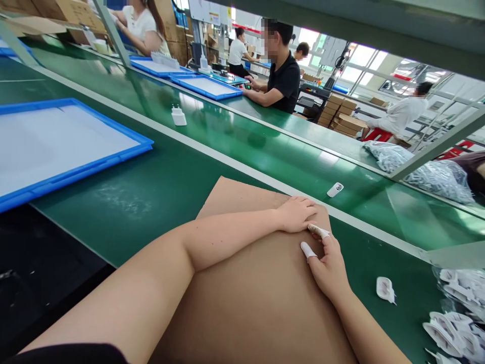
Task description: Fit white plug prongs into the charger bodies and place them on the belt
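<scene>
A brown cardboard sheet [246, 288] lies in front of me over the green work surface. My left hand [297, 213] rests flat near its far right corner, fingers stretched out and holding nothing. White finger covers sit on the thumb and a finger of my right hand [329, 260], which is at the sheet's right edge. That thumb and finger are spread, with nothing visible between them; the fingertip is close to my left hand, and I cannot tell whether they touch. To the right lies a small white plastic part [385, 289] with thin prongs.
At left is a blue-rimmed tray [140, 146]. Several white plastic parts [450, 328] are heaped at lower right. On the green belt [242, 141] stand a white charger plug [179, 116] and another white piece [335, 190]. Co-workers sit beyond; a metal post [435, 139] slants at right.
</scene>
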Available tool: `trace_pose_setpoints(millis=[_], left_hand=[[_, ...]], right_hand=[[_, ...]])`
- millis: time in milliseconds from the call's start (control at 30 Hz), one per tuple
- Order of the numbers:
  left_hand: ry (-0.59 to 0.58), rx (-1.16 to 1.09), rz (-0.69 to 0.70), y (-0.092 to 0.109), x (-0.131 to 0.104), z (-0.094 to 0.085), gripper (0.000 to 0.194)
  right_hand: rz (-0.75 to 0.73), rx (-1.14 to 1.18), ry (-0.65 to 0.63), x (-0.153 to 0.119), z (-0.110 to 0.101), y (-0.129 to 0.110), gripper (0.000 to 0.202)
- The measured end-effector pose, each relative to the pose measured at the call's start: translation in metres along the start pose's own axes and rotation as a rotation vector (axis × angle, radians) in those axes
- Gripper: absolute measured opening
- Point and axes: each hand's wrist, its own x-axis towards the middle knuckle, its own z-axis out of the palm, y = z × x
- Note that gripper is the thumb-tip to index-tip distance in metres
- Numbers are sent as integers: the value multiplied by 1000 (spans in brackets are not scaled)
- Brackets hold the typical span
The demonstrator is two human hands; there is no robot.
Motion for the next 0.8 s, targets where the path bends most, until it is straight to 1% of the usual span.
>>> trace_pose_setpoints(millis=[167,300,467,600,667,700,800], left_hand=[[53,-9,14,-3,0,6,45],[82,-57,28,-6,0,11,42],[111,-128,36,-8,0,11,46],[159,-227,-1,-10,-2,14,53],[213,-303,-64,-10,-3,19,56],[255,-339,-122,-10,-1,21,57],[372,-379,-379,-11,13,24,63]], right_hand=[[4,12,20,2,2,-3,43],[5,16,18,2,2,-6,42],[33,45,19,0,2,-11,42],[44,78,26,-2,2,-11,44],[55,89,25,-3,4,-9,44],[59,101,26,-3,5,-8,45],[86,209,46,-4,9,-6,47]])
